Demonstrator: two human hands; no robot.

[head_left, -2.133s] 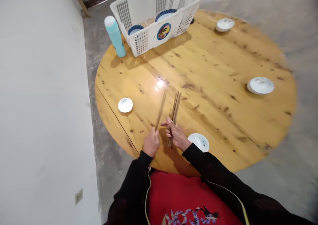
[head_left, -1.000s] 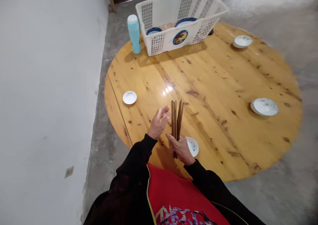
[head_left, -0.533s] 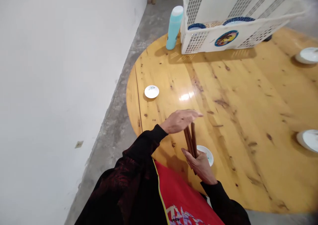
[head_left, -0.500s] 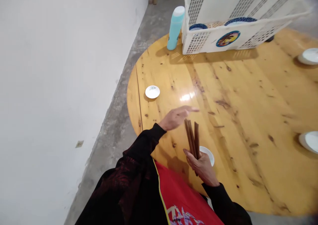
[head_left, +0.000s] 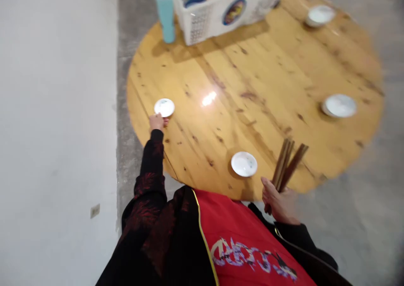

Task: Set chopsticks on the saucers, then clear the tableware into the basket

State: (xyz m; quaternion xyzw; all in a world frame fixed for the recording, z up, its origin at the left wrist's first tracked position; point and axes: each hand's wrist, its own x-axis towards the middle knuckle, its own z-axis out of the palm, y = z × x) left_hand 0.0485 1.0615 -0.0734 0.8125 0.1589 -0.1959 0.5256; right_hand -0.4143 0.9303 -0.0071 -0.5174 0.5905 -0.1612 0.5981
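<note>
My left hand [head_left: 158, 122] is at the near rim of a small white bowl [head_left: 164, 107] by the table's left edge, its fingers closed on the rim. In my right hand [head_left: 280, 199] is a bunch of brown chopsticks [head_left: 285, 164], gripped near the lower ends with the tips fanned upward. This hand is beyond the table's near edge. Another small white bowl [head_left: 244, 164] sits on the table between my two hands, nearer the right one.
On the round wooden table [head_left: 221, 122] two more white bowls stand at the right, one nearer [head_left: 339, 105] and one farther [head_left: 320, 15]. A white plastic basket [head_left: 211, 19] with blue-rimmed dishes and a light-blue bottle [head_left: 165, 14] stand at the back. A white wall [head_left: 57, 109] rises at left.
My left hand has moved from above the chopsticks to the left bowl. My right hand, with the chopsticks, has moved right, away from the near bowl. The view has shifted.
</note>
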